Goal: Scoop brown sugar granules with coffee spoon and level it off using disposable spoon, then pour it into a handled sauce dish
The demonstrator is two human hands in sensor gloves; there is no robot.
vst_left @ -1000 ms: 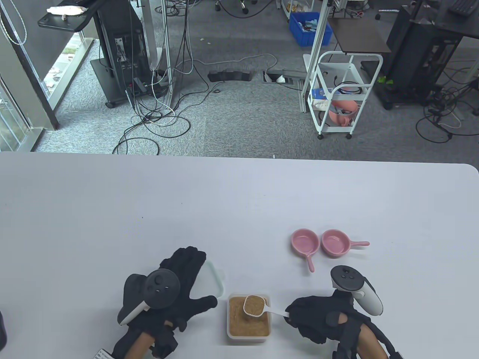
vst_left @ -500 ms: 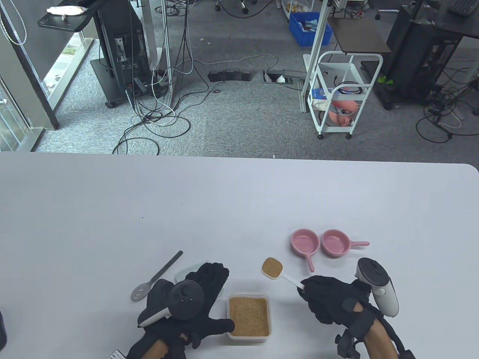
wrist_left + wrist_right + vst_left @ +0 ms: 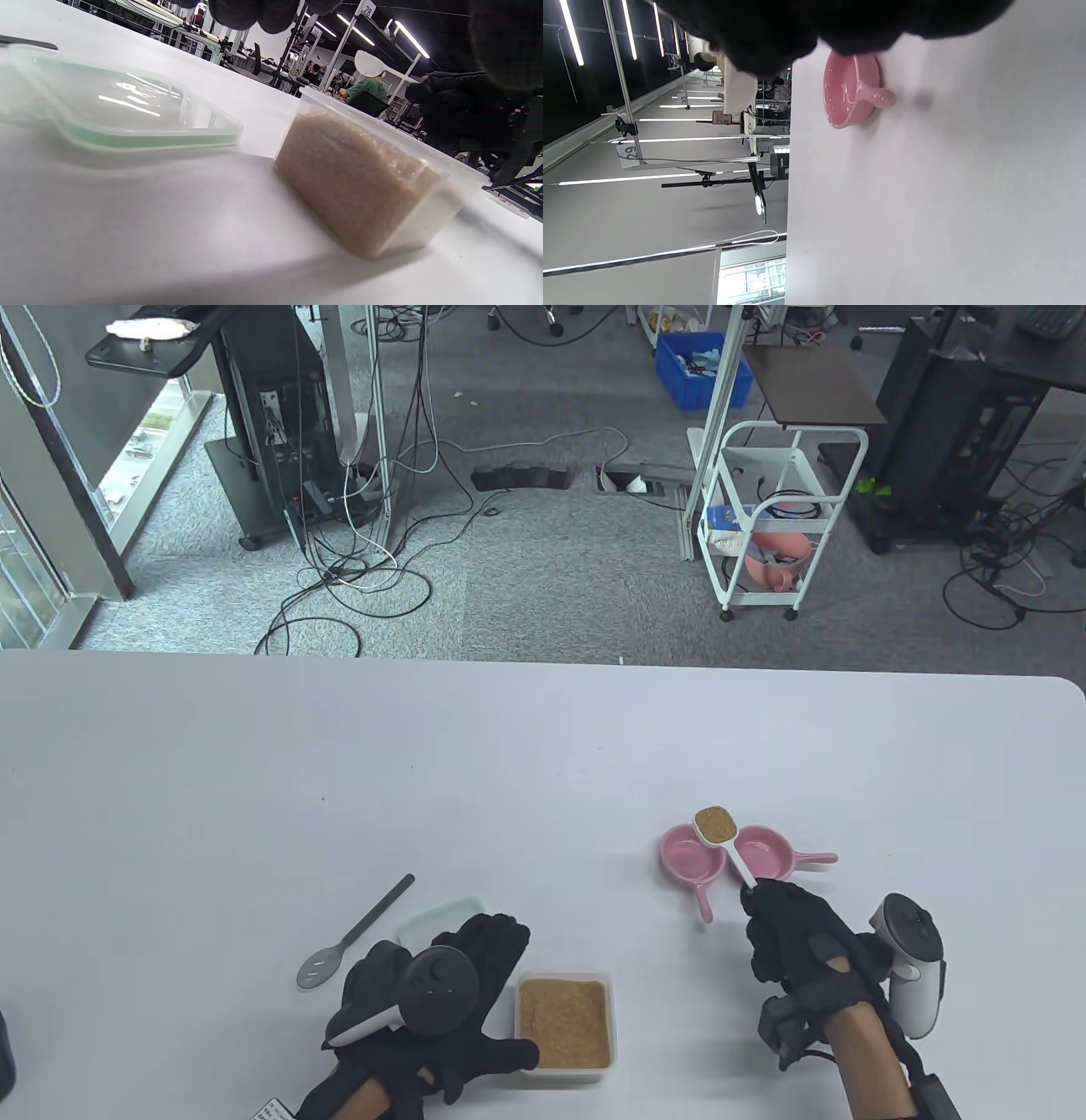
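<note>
While your right hand [image 3: 785, 937] pinched the handle of the white coffee spoon [image 3: 724, 840], its bowl, full of brown sugar, stood above the gap between the two pink handled sauce dishes [image 3: 691, 855] [image 3: 764, 856], which sat side by side and touching. Your left hand [image 3: 450, 984] lay with relaxed fingers, grasping nothing, its thumb against the near-left corner of the clear sugar container [image 3: 564, 1022]. The container's lid [image 3: 437, 918] lay flat just beyond that hand, partly hidden by it, and the grey disposable spoon [image 3: 356, 931] lay untouched to the left of the lid. Nothing stood between the loaded spoon and the dishes. Half a second earlier you had the spoon nearer the container, short of the dishes; you had since carried it up and to the right, while the left hand barely shifted. Background placards read 28 [image 3: 367, 7] in the left wrist view and 29 [image 3: 630, 152] in the right wrist view
</note>
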